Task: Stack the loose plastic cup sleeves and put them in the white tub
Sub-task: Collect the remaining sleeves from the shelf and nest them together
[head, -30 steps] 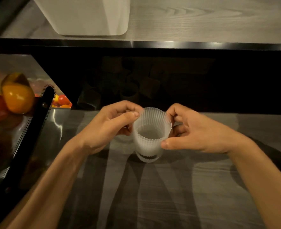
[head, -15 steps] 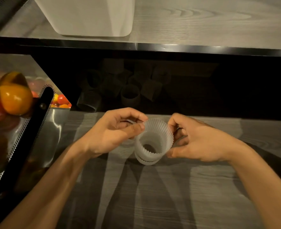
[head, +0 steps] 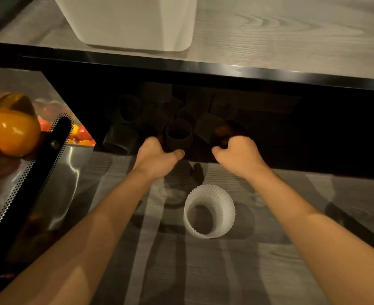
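Note:
A stack of white ribbed cup sleeves [head: 209, 211] lies on its side on the grey wooden table [head: 203, 271], with neither hand touching it. Several loose sleeves [head: 178, 134] sit in the dark recess under the shelf. My left hand [head: 157, 158] reaches to one upright sleeve there, thumb and fingers apart at its base. My right hand [head: 236, 155] reaches in beside it with fingers curled into the shadow; what they touch is hidden. The white tub [head: 126, 23] stands on the upper shelf at the back.
The black edge of the shelf [head: 225, 73] overhangs the recess. At the left, a metal tray [head: 71, 164] holds an orange pepper [head: 14, 126] and small tomatoes, with a black perforated bar [head: 38, 170] across it.
Both hands have let go of the sleeve stack, which now lies on the table. They have moved forward into the dark recess.

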